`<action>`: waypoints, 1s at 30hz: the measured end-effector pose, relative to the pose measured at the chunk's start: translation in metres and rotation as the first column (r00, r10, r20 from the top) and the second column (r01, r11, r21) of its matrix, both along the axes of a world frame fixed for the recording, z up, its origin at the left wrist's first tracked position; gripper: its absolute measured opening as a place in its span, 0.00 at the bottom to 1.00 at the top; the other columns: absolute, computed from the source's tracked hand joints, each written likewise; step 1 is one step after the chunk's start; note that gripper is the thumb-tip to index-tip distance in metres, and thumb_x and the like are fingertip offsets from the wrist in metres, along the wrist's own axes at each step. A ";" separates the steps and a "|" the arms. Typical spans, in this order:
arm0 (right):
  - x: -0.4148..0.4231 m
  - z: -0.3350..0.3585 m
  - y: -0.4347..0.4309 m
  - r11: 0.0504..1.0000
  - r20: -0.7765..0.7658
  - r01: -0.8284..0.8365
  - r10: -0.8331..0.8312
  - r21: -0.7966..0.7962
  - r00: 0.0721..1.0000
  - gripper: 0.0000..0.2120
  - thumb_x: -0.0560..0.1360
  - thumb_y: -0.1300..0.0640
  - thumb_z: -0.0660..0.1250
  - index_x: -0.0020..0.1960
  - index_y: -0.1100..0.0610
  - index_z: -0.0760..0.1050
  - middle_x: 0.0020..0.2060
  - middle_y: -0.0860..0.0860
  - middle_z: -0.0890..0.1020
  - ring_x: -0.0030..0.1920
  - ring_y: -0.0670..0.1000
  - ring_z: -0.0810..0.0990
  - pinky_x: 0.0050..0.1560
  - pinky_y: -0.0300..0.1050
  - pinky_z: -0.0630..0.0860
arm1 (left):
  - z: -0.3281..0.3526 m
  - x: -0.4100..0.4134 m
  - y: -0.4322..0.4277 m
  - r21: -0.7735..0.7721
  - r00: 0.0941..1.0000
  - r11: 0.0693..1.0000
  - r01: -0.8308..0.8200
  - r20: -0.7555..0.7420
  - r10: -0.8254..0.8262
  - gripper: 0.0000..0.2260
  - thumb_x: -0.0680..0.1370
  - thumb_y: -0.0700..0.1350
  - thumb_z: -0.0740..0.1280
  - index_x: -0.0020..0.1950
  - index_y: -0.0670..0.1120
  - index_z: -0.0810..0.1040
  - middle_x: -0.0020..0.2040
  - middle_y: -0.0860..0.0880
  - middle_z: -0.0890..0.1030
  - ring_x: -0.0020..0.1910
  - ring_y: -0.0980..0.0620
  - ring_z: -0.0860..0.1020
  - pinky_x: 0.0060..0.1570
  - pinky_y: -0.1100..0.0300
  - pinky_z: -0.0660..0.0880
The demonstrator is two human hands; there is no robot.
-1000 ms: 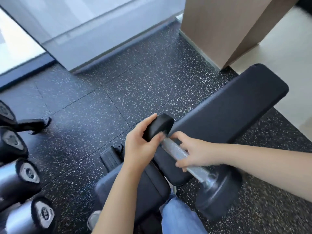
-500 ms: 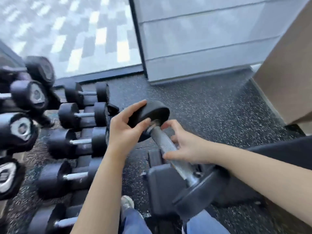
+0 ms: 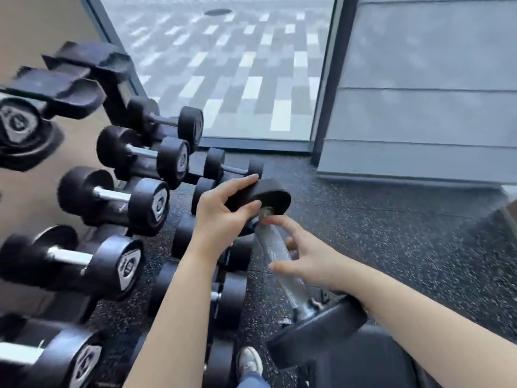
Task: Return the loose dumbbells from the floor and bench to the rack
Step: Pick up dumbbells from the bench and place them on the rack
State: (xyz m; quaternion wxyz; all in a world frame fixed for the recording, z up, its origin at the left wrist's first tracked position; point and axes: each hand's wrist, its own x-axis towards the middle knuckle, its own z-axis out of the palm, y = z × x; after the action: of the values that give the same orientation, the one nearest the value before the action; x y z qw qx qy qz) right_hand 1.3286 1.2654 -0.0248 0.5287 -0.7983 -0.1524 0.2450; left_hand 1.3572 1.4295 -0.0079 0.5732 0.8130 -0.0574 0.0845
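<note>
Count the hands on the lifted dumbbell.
2. The left hand grips the far head of the dumbbell. The right hand holds its handle, fingers loosely curled.

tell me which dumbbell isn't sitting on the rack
The tilted dumbbell in the middle: the left hand grips its far head, the right hand holds its handle. The other dumbbells lie on the rack.

Dumbbell (image 3: 272, 247) carried from above the bench (image 3: 375, 359) to beside the rack (image 3: 116, 85). Right hand (image 3: 310, 259) fingers now spread along its handle.
</note>
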 end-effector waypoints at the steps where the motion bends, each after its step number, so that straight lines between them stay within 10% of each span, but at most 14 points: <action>1: 0.006 0.001 0.015 1.000 -0.013 0.016 -0.016 0.005 1.000 0.30 0.72 0.63 0.68 0.66 0.41 0.61 0.58 0.46 0.74 0.44 0.37 0.74 0.49 0.32 0.73 | 0.003 0.006 0.014 -0.017 1.000 1.000 -0.006 -0.005 0.006 0.19 0.69 0.33 0.71 0.55 0.50 0.78 0.48 0.55 0.82 0.48 0.62 0.79 0.51 0.69 0.74; 11: 0.065 0.027 0.109 0.993 0.001 0.118 -0.118 -0.016 0.993 0.30 0.71 0.63 0.67 0.67 0.41 0.63 0.44 0.35 0.70 0.40 0.41 0.70 0.46 0.31 0.70 | 0.026 0.072 0.106 -0.080 1.000 0.996 0.026 -0.010 -0.026 0.18 0.70 0.34 0.71 0.54 0.52 0.78 0.50 0.56 0.81 0.51 0.60 0.79 0.55 0.64 0.74; 17: 0.080 0.035 0.137 0.979 -0.007 0.197 -0.198 -0.043 0.980 0.31 0.71 0.63 0.67 0.67 0.38 0.63 0.63 0.45 0.71 0.56 0.48 0.71 0.51 0.28 0.67 | 0.032 0.100 0.127 -0.086 0.997 0.994 0.073 -0.019 -0.075 0.18 0.70 0.34 0.72 0.53 0.55 0.78 0.49 0.56 0.81 0.53 0.57 0.79 0.58 0.59 0.74; 30: 0.090 0.057 0.177 0.986 -0.021 0.165 -0.166 -0.018 0.986 0.29 0.72 0.68 0.65 0.66 0.44 0.65 0.62 0.60 0.74 0.55 0.59 0.75 0.42 0.37 0.74 | 0.032 0.109 0.166 -0.166 1.000 0.986 0.021 0.003 -0.021 0.18 0.70 0.34 0.71 0.54 0.51 0.79 0.48 0.54 0.82 0.49 0.58 0.80 0.54 0.63 0.75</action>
State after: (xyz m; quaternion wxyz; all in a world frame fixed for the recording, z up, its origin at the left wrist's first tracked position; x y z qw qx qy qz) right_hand 1.4190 1.4429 0.0321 0.5424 -0.8096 -0.0776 0.2104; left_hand 1.4662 1.5953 0.0245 0.6397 0.7619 -0.0589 0.0834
